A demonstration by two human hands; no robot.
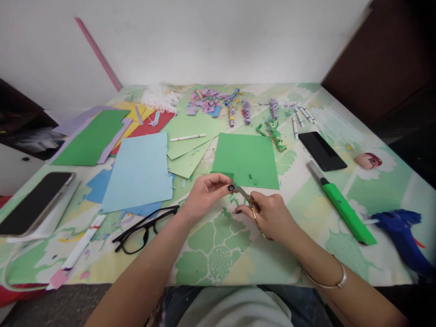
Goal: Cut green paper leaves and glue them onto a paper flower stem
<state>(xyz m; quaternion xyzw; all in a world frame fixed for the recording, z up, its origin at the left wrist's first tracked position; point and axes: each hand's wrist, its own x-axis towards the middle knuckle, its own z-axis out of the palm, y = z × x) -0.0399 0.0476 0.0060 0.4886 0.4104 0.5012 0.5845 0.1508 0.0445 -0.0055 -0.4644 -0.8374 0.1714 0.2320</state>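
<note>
Left hand: I pinch the green strip over the green sheet's near edge;
Right hand: I grip scissors;
Done: paper rolls, offcuts;
Remaining: strip cutting, apparently unfinished.

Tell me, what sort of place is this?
Probably a craft table, perhaps in a home: coloured paper sheets such as the green sheet lie about, paper scraps are heaped toward the back, and the right hand holds scissors.
</note>
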